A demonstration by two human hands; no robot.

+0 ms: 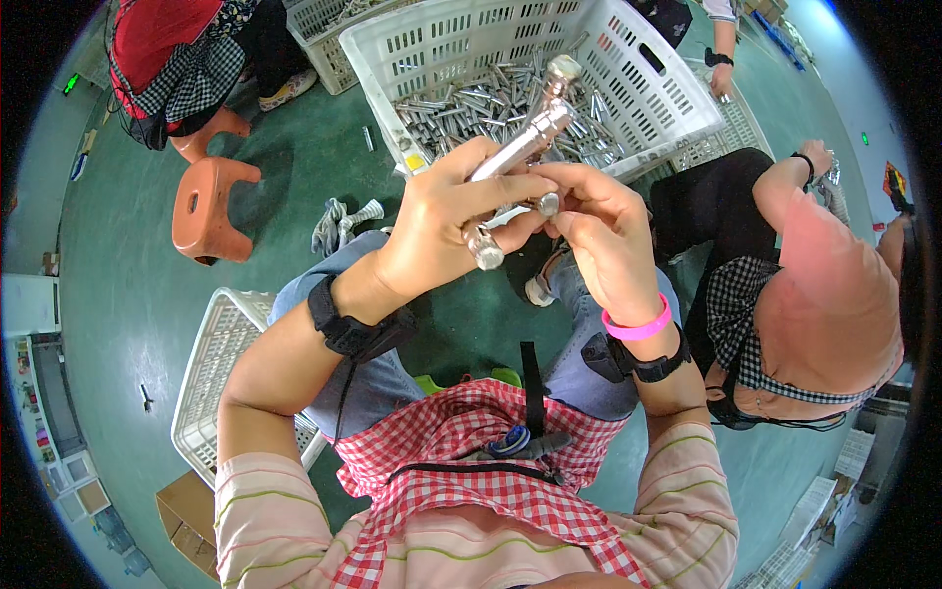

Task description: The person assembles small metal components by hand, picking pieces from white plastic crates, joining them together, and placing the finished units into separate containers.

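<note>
My left hand (417, 236) is closed around several shiny metal tubes (520, 145), which stick out between the fingers at different angles. One tube end (484, 253) pokes out below the fingers, towards me. My right hand (616, 250), with a pink wristband, has its thumb and fingers pinched at another tube's round end (548, 204), close to the left fingertips. Its fingers partly hide what they grip. Beyond both hands stands a large white plastic crate (378, 83) holding many loose metal tubes (461, 118).
A white basket (201, 368) stands by my left leg. An orange stool (201, 206) and grey-striped gloves (343, 224) are on the green floor to the left. A co-worker in a salmon top (829, 304) sits close on my right; another person (182, 59) is at the far left.
</note>
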